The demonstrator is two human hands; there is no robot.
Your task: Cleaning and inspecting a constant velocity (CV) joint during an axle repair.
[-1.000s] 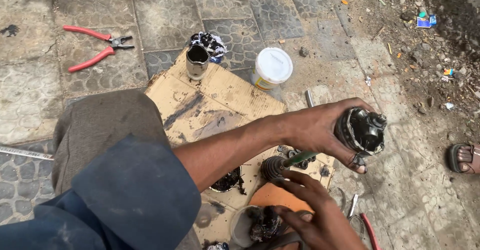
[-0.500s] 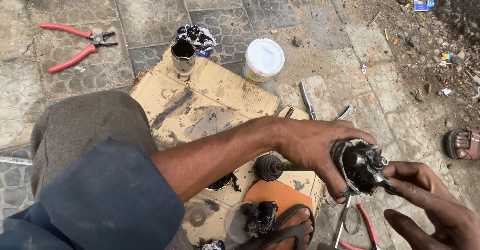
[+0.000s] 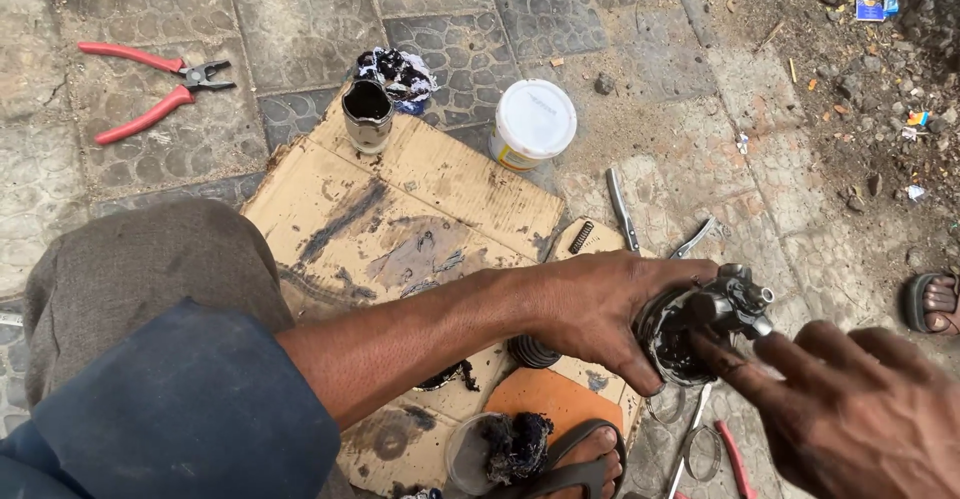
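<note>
My left hand (image 3: 600,309) grips a greasy black metal joint (image 3: 715,314) by its cup, with the splined inner part pointing right. A ribbed rubber boot (image 3: 530,352) shows behind my wrist on the same shaft. My right hand (image 3: 860,409) comes in from the lower right with fingers spread. Its grease-smeared index finger touches the grease inside the joint's cup and holds nothing.
A stained cardboard sheet (image 3: 420,199) lies on the paving. On or near it are a metal cup (image 3: 367,114), a greasy rag (image 3: 400,71), a white lidded tub (image 3: 533,122), red-handled pliers (image 3: 150,89), small hand tools (image 3: 622,207) and a grease-filled container (image 3: 490,449). Another person's sandalled foot (image 3: 935,301) is at right.
My right hand rose from the container by my foot to the joint and now touches its grease. My left hand kept hold of the joint.
</note>
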